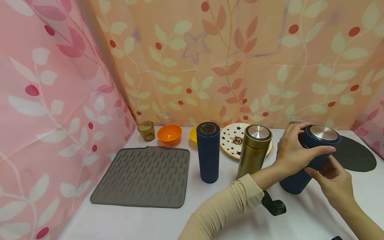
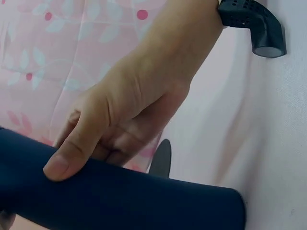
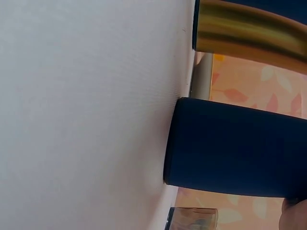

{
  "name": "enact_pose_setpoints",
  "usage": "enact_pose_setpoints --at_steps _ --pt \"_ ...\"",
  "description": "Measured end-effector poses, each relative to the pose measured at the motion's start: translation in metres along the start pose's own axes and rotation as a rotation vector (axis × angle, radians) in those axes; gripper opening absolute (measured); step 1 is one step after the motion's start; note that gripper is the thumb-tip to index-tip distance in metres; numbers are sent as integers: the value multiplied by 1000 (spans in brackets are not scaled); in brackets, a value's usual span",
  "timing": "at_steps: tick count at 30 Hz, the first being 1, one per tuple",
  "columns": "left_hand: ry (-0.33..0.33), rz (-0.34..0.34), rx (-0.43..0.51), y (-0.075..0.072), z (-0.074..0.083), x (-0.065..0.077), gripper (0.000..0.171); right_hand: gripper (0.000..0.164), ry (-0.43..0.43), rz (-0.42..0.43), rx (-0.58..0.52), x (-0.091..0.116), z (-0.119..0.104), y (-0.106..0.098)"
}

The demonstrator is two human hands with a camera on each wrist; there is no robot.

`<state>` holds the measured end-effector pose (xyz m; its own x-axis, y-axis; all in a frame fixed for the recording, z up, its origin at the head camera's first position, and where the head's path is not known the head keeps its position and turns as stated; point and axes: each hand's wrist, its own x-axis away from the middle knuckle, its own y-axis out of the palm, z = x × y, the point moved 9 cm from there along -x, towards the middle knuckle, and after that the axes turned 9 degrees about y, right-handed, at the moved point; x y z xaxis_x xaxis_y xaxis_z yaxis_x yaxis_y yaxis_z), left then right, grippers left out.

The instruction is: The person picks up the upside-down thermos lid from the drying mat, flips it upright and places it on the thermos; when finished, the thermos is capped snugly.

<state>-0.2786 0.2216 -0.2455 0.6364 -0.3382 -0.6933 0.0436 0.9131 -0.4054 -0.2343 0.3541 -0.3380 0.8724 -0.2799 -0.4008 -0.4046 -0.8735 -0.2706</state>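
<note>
A dark blue thermos [image 1: 295, 183] with a steel-topped lid stands on the white table at the right, its base against the tabletop in both wrist views. My left hand [image 1: 291, 153] grips it near the top from the left, thumb across the near side just below the lid. Lower down, my right hand [image 1: 337, 183] holds the body from the right; its thumb presses the blue wall in the left wrist view. Some fingers of both hands are hidden. Left of them stand a gold thermos [image 1: 253, 158] and a slimmer blue thermos [image 1: 208, 156] with a black top.
A grey ribbed mat [image 1: 144, 176] lies left. Along the back are a brown glass [image 1: 146, 131], an orange bowl [image 1: 169, 134], a yellow bowl [image 1: 193, 134] and a star-patterned plate [image 1: 230, 139]. A dark oval mat [image 1: 355, 155] lies right. Patterned curtains [image 1: 210, 66] border the table.
</note>
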Motion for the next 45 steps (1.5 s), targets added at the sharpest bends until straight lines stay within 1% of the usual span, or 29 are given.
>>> enact_pose_setpoints --at_steps 2,3,5,6,8,9,11,13,16,17,19,21,23,26,29,33,37,38,39,41,42,44,45 --pt "42 -27 26 0 0 -2 66 64 -11 -19 -58 -1 -2 1" --pt "46 -40 43 0 0 -2 65 64 -13 -33 -108 -1 -3 1" --pt "48 -67 76 1 -2 -2 63 63 -17 -52 -175 -1 -4 3" --pt "46 -78 90 2 -2 -2 63 64 -19 -56 -191 -1 -4 3" --pt "25 -92 88 3 -4 0 63 64 -19 -64 -215 0 -4 4" --pt "18 -96 78 4 -4 0 63 65 -17 -62 -204 0 -3 4" --pt "-2 -90 46 5 -4 1 65 65 -10 -39 -120 0 -2 3" --pt "-22 -71 20 5 -3 1 67 66 7 -8 -13 1 1 1" --pt "-60 -30 -3 6 -3 2 70 68 34 36 114 2 4 -2" --pt "-63 -18 -9 7 -3 2 71 68 40 44 136 2 5 -3" --pt "-60 0 -14 6 -2 3 71 68 47 50 140 3 7 -3" --pt "-35 17 -12 4 -1 3 72 67 41 41 136 2 7 -3" --pt "-28 40 32 2 -2 4 74 66 38 38 133 2 6 -3" --pt "-38 83 141 1 -6 5 79 65 28 31 124 2 4 -2" --pt "-56 104 216 2 -9 5 75 65 19 24 122 2 2 -1" --pt "-45 70 255 3 -12 2 63 66 9 5 90 0 0 1" --pt "-72 7 354 8 -19 0 59 67 -4 -50 -103 0 -2 3" --pt "-88 -10 389 10 -21 0 58 66 -7 -62 -141 -1 -2 3" --pt "-106 -25 421 12 -23 -1 58 66 -9 -64 -147 -1 -2 3" --pt "-141 -45 508 15 -25 -1 56 65 -5 -55 -124 -1 -2 3" --pt "-152 -53 527 16 -26 -2 55 65 -2 -44 -82 -1 -2 2" --pt "-167 -73 528 18 -25 -1 55 65 8 -20 3 -2 -1 1" --pt "-166 -84 512 18 -24 0 56 65 14 -11 40 -2 0 0"
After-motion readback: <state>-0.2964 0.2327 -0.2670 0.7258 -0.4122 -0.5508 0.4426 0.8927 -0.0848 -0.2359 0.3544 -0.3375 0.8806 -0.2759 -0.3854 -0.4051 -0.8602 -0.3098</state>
